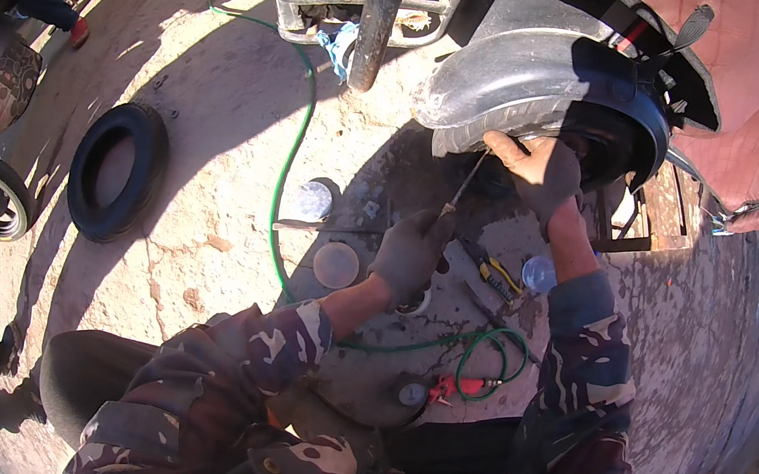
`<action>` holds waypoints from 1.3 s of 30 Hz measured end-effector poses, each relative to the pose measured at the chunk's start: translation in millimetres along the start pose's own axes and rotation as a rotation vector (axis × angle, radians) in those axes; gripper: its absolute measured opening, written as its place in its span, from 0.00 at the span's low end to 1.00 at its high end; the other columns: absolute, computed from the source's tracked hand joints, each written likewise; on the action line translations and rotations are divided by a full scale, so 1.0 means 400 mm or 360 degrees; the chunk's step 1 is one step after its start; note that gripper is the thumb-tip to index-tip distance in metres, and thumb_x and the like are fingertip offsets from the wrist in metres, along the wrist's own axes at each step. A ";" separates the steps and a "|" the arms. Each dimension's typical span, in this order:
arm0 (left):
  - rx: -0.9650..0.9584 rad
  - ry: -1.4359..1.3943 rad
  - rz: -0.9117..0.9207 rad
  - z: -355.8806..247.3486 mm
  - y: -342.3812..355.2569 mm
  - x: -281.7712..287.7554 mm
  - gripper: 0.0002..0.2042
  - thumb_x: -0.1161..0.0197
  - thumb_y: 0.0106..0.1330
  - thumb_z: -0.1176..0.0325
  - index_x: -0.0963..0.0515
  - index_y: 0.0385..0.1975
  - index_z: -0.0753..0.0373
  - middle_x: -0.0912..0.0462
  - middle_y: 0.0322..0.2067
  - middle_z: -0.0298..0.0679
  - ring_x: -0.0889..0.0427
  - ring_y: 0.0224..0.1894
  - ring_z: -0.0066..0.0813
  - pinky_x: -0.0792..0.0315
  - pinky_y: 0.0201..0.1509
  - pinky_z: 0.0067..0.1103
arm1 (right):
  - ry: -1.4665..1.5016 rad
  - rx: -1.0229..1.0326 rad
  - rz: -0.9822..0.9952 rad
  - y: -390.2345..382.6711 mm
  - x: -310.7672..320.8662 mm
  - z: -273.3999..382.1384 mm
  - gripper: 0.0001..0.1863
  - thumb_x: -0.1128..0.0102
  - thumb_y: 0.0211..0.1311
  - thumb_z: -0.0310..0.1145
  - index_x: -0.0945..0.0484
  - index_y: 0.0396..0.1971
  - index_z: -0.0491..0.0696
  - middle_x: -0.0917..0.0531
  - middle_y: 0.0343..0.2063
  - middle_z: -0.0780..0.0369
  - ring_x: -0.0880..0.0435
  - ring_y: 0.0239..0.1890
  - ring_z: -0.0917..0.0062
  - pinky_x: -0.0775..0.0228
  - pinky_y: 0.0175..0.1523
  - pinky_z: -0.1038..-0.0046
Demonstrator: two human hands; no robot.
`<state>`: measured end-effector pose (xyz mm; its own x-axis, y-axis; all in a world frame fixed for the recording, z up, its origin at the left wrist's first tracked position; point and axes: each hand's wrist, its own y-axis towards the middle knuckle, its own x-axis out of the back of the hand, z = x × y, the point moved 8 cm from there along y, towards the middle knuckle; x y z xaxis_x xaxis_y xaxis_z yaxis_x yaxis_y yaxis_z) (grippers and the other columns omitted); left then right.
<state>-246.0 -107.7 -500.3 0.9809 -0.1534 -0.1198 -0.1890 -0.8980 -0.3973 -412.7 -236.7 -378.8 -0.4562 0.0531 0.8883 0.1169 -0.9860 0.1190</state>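
Beneath the black fender (506,66) sits a tyre (467,133), its tread partly in view. Toward it reaches the left forearm (353,308); the left hand (407,254) has its grip closed round the lower end of a thin rod (467,183), which slants up to the tyre. Farther out, the right hand (543,173) bends at the tyre's lower edge beside the rod's upper end; how closed its grip is, I cannot tell.

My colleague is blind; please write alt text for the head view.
A person's left hand holds a thin rod toward a mounted tire, the right hand close by. A loose tire and green hose are on the ground.
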 end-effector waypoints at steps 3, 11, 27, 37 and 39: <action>-0.0140 0.0147 0.0026 -0.014 0.020 0.042 0.22 0.43 0.80 0.48 0.16 0.50 0.62 0.16 0.22 0.36 0.25 0.15 0.20 0.34 0.17 0.21 | -0.0189 -0.0010 0.0190 0.017 -0.037 -0.026 0.39 0.39 0.62 0.74 0.11 0.41 0.47 0.11 0.31 0.50 0.11 0.38 0.53 0.22 0.44 0.60; 0.0146 0.0411 0.0320 -0.089 0.045 0.151 0.22 0.44 0.81 0.48 0.16 0.48 0.63 0.15 0.27 0.36 0.23 0.16 0.21 0.30 0.18 0.24 | 0.1499 -0.0246 0.0166 0.018 -0.029 -0.117 0.31 0.29 0.69 0.51 0.19 0.51 0.33 0.10 0.39 0.47 0.08 0.37 0.61 0.16 0.42 0.66; 0.0083 0.0550 0.0122 -0.153 -0.040 0.122 0.26 0.43 0.77 0.42 0.15 0.47 0.63 0.18 0.21 0.36 0.23 0.17 0.23 0.31 0.20 0.23 | 0.1577 -0.0235 0.0161 0.018 0.001 -0.092 0.30 0.25 0.66 0.53 0.16 0.49 0.39 0.10 0.38 0.47 0.08 0.36 0.60 0.15 0.41 0.66; -0.0197 0.1067 0.0357 -0.228 0.122 0.210 0.28 0.37 0.74 0.42 0.13 0.48 0.67 0.10 0.32 0.48 0.13 0.28 0.32 0.20 0.37 0.30 | 0.1591 -0.0195 0.0149 0.035 -0.020 -0.119 0.26 0.24 0.66 0.46 0.16 0.51 0.39 0.10 0.41 0.58 0.09 0.36 0.67 0.17 0.42 0.65; -0.0214 0.1488 0.0428 -0.297 0.122 0.209 0.27 0.39 0.77 0.43 0.13 0.47 0.66 0.11 0.32 0.48 0.12 0.30 0.32 0.21 0.38 0.31 | 0.1523 -0.0188 0.0108 0.037 -0.020 -0.120 0.26 0.24 0.67 0.46 0.16 0.51 0.39 0.10 0.41 0.59 0.09 0.37 0.68 0.17 0.42 0.66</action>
<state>-167.8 -213.3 -421.5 0.5584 -0.5722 0.6007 -0.4613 -0.8159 -0.3485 -449.6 -259.2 -405.2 -0.9835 -0.1041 0.1477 0.1036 -0.9946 -0.0110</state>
